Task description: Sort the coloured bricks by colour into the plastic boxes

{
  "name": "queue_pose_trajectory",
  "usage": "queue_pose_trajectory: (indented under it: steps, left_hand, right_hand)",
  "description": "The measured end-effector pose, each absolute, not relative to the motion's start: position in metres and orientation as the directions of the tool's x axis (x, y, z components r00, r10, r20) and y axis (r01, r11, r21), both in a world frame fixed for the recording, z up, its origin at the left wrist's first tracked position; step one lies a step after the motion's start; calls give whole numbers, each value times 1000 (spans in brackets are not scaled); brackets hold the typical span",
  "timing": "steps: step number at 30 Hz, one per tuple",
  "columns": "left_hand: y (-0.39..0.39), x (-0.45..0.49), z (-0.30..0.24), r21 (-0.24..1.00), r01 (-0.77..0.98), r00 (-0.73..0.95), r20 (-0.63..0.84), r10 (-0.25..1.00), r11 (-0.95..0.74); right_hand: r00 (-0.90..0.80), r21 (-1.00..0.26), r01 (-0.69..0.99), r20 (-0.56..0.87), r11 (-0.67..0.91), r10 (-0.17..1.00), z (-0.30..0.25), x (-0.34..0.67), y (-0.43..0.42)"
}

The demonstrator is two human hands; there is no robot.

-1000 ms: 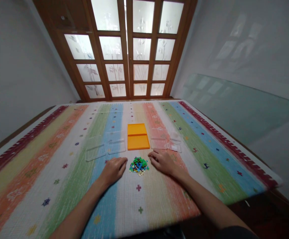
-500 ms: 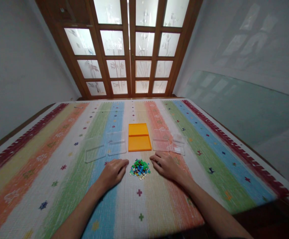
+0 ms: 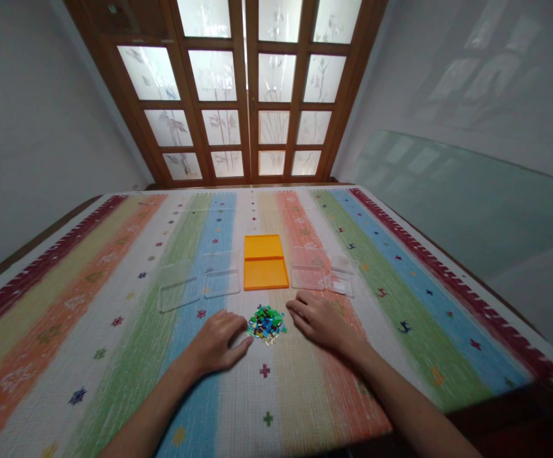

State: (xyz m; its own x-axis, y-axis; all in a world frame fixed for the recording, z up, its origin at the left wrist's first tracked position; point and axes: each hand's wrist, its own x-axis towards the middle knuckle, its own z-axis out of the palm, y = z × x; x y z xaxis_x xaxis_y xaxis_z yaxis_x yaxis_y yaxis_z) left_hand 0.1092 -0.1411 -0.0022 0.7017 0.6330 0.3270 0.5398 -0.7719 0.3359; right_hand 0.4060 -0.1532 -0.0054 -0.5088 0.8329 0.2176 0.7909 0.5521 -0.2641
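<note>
Small multicoloured plastic pieces (image 3: 267, 323) heaped on a striped tablecloth (image 3: 245, 407)
Work looks barely begun, every visible piece left heaped. Left hand (image 3: 217, 342), thumb and fingers spread, at the heap's edge; right hand (image 3: 321, 319) nearby, fingers curled, grip unclear; orange tray (image 3: 266, 273) beyond.

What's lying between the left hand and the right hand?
In the head view, a pile of small, mostly green and blue pieces lies on the striped tablecloth between the left hand and the right hand.
</note>
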Motion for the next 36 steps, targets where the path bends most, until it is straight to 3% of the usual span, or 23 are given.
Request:
queue_pose_trajectory:
  steps: [17,21,25,28,36]
  left_hand:
    - [-138,105,0,452,494,684,325,653,-743]
    - [-125,84,14,439,542,569,436,697,-717]
    - [-105,43,30,403,742,287,532,797,-536]
    - [-94,17,33,379,840,169,497,851,-388]
    - [-88,-2,24,289,931,129,317,940,-225]
  right_hand:
    - [-505,-265,799,192,540,841,0,405,-153]
    - [-514,-241,801,192,548,836,0,405,-153]
    - [-530,-225,794,197,564,825,0,405,-153]
    - [-527,-238,789,210,566,823,-1,406,-153]
    - [-526,-246,784,227,571,820,-5,408,-152]
